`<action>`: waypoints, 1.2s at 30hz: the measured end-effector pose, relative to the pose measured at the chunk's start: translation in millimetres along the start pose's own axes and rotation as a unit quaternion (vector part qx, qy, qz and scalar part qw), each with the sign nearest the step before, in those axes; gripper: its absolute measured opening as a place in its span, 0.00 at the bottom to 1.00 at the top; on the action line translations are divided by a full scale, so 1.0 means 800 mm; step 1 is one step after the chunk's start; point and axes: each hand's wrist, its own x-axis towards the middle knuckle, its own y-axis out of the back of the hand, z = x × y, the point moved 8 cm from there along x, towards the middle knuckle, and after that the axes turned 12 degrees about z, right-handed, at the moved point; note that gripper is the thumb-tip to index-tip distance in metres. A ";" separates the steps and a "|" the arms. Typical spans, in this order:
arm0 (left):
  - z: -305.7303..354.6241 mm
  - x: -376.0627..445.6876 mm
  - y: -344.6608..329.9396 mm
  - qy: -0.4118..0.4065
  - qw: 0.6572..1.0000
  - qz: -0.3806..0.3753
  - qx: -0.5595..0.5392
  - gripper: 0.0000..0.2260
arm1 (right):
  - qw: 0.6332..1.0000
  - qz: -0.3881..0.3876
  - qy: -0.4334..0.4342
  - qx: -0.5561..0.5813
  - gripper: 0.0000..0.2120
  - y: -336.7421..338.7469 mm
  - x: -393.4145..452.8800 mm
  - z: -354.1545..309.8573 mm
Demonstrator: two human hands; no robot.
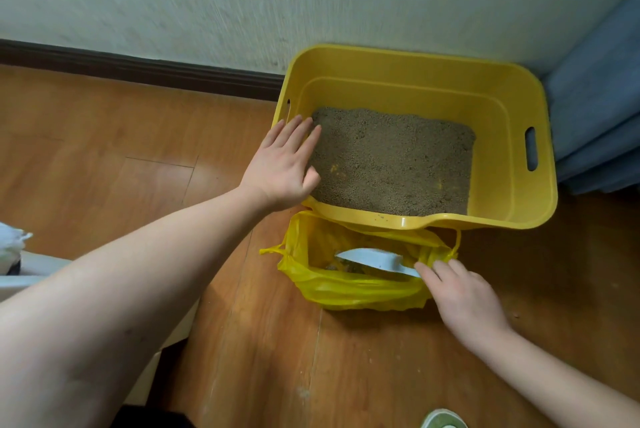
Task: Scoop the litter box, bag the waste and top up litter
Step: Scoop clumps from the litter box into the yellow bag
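Note:
A yellow litter box (512, 108) stands on the wooden floor against the wall, with brown litter (391, 160) spread over its bottom. My left hand (282, 164) rests flat on its left rim, fingers straight. In front of the box lies an open yellow plastic bag (346, 289). A white scoop (374, 259) is tipped into the bag's mouth, and my right hand (464, 296) holds its handle at the bag's right edge. Some brown clumps show inside the bag under the scoop.
A blue curtain (599, 108) hangs right of the box. A dark skirting board (138, 69) runs along the wall. A white object (14, 247) sits at the left edge, and a green-white thing (443, 420) at the bottom edge.

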 end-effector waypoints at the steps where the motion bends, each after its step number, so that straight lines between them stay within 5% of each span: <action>1: 0.000 0.000 0.000 0.000 1.000 0.001 0.000 0.33 | 1.000 0.011 0.002 -0.005 0.22 0.003 -0.001 0.000; 14: 0.001 0.001 0.001 0.001 1.000 -0.003 0.000 0.32 | 0.995 0.096 0.030 0.015 0.19 0.049 0.030 -0.003; 17: 0.000 0.001 0.000 0.003 1.000 -0.005 -0.003 0.32 | 0.996 0.085 -0.012 0.027 0.19 0.048 0.035 0.003; 20: -0.001 0.001 -0.001 0.001 1.000 -0.002 -0.003 0.32 | 0.980 0.055 -0.115 0.156 0.15 0.054 0.049 0.008; 23: -0.001 0.001 0.000 -0.001 1.000 0.002 -0.008 0.32 | 0.874 -0.054 -0.301 0.378 0.11 0.041 0.073 0.007; 26: -0.001 0.001 0.000 -0.002 1.000 0.003 -0.009 0.32 | 0.644 -0.168 -0.486 0.567 0.11 0.010 0.090 -0.012; 28: -0.001 0.001 -0.001 -0.004 1.000 0.003 -0.011 0.32 | 0.539 -0.211 -0.549 0.603 0.11 -0.007 0.103 -0.021; 33: -0.002 0.002 -0.001 -0.007 1.000 0.012 -0.013 0.32 | 0.446 -0.243 -0.601 0.617 0.10 -0.058 0.147 -0.036; 36: -0.003 0.001 -0.001 -0.005 1.000 0.014 -0.016 0.32 | 0.432 -0.237 -0.621 0.610 0.10 -0.088 0.166 -0.042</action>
